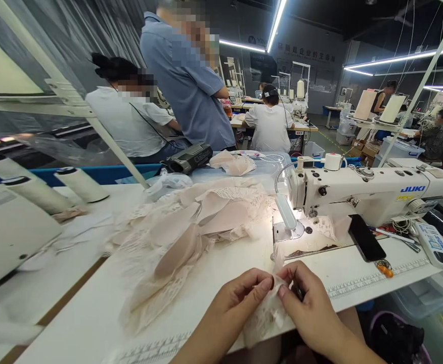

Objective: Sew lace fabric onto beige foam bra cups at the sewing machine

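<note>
Close to the table's front edge, a piece of pale lace fabric hangs between my two hands. My left hand pinches its upper edge between thumb and forefinger. Opposite it, almost touching, my right hand pinches the same lace. Something small and dark shows beneath the right fingers; I cannot make out what it is. Left of my hands lies a loose heap of beige lace pieces with smooth moulded cups. Just beyond my hands is the lit needle area of a white sewing machine.
A black phone, a small orange-handled item and a white control box lie at the right. Thread cones stand at the left. Behind the table, a person in blue stands near seated workers.
</note>
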### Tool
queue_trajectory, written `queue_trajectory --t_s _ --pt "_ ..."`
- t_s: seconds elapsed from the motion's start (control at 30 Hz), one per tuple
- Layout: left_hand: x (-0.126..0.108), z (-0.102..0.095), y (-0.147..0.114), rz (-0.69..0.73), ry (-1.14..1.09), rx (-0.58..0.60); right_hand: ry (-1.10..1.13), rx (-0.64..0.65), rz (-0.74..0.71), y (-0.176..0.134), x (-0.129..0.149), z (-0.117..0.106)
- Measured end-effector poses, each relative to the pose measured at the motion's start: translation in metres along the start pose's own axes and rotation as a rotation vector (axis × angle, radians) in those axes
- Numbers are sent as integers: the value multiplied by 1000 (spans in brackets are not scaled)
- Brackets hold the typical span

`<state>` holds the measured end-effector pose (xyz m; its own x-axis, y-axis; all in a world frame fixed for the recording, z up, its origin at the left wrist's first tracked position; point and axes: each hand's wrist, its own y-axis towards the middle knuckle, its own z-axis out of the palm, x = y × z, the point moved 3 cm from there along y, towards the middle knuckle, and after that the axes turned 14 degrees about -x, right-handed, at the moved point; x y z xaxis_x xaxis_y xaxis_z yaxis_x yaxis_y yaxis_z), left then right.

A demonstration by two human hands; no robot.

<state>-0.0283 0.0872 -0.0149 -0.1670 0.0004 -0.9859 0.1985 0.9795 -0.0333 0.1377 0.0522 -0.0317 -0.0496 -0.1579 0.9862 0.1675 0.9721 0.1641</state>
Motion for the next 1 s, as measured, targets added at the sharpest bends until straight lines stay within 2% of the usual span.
queue_trajectory --t_s 0.07,0.2,0.3,0.43,0.53,0.6,0.67,0.73,0.87,1.0 --pt "7 3 -2 -49 -78 42 59 31 87 1 1 -5" --pt "12 6 -7 26 -5 58 143 45 151 2 -5 -13" --pt "12 9 -9 25 -26 50 178 66 114 3 -7 -18" --pt "19 12 -6 -108 -244 44 169 144 15 3 2 -20" --pt "24 12 -5 -200 -273 37 82 155 -34 1 11 -18" --pt "20 11 -6 -132 -215 16 -40 116 -8 2 12 -16" --pt "13 8 -8 4 -94 -57 -136 58 14 5 9 -17" --pt "8 6 -12 81 1 -131 -183 -6 8 12 5 -24" --pt "6 6 -17 7 17 -186 -351 -26 -130 25 4 -46" --pt "4 8 -19 -43 -4 -250 -500 -104 -336 18 20 -54"
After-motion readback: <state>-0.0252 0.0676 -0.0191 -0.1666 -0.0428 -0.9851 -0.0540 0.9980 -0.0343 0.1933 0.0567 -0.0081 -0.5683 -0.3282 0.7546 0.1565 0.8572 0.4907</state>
